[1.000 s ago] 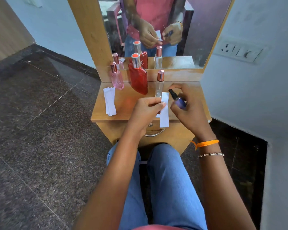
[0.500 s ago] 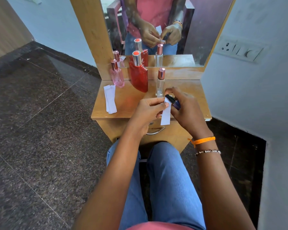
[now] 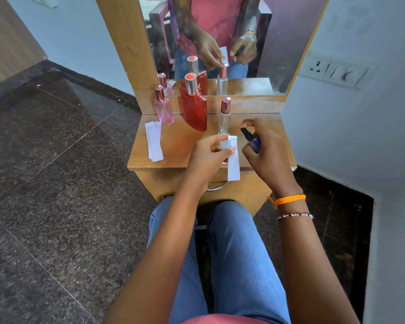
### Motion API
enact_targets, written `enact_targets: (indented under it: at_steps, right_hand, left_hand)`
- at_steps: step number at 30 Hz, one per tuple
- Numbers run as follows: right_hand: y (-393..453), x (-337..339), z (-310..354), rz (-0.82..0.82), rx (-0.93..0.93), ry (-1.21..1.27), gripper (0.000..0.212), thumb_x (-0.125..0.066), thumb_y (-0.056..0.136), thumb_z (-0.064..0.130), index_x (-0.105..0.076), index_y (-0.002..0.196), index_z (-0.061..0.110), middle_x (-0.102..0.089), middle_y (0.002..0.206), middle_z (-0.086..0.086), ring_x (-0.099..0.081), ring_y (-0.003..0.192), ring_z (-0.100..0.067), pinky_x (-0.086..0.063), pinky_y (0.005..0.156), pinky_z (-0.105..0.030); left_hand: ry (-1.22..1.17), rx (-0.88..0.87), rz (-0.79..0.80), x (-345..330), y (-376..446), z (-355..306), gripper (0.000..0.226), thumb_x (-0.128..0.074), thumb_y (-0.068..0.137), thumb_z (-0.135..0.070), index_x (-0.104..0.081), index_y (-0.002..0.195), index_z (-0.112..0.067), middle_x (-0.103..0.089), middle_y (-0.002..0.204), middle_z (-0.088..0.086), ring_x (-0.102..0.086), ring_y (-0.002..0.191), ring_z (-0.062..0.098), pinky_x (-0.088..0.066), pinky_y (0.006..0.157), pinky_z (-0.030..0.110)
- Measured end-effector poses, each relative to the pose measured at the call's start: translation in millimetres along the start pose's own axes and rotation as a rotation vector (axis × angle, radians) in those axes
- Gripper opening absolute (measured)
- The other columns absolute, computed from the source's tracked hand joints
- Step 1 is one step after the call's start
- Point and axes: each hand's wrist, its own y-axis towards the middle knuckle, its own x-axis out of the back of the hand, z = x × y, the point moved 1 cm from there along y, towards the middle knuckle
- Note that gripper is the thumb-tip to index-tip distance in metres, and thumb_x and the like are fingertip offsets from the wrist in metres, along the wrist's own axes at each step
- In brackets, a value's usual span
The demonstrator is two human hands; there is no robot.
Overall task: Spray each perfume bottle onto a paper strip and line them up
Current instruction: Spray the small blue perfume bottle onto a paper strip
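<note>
The left hand pinches a paper strip between thumb and fingers, above the front edge of the bench. The right hand grips a small blue bottle, nozzle toward the strip. A pink bottle, red bottle and clear bottle stand behind.

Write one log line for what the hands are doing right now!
left hand: pinches white paper strip | right hand: grips small dark blue spray bottle | nozzle: toward strip | table: three bottles standing

Dark speckled floor, wooden vanity (mirror-backed), pale walls
</note>
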Motion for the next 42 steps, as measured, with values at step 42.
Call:
enact_targets:
  at_steps: [42]
  right_hand:
    - [1.2, 11.1, -12.1, -0.043, -0.064, 0.116, 0.041, -0.049, 0.07, 0.009, -0.057, 0.11, 0.015, -0.058, 0.077, -0.025, -0.043, 0.067, -0.022, -0.04, 0.062, -0.029]
  left_hand:
    - [0.5, -0.268, -0.196, -41.4, 30.5, 11.0, 0.048, -0.067, 0.081, -0.003, -0.049, 0.124, -0.013, -0.068, 0.099, 0.009, -0.064, 0.091, 0.024, -0.052, 0.074, 0.035]
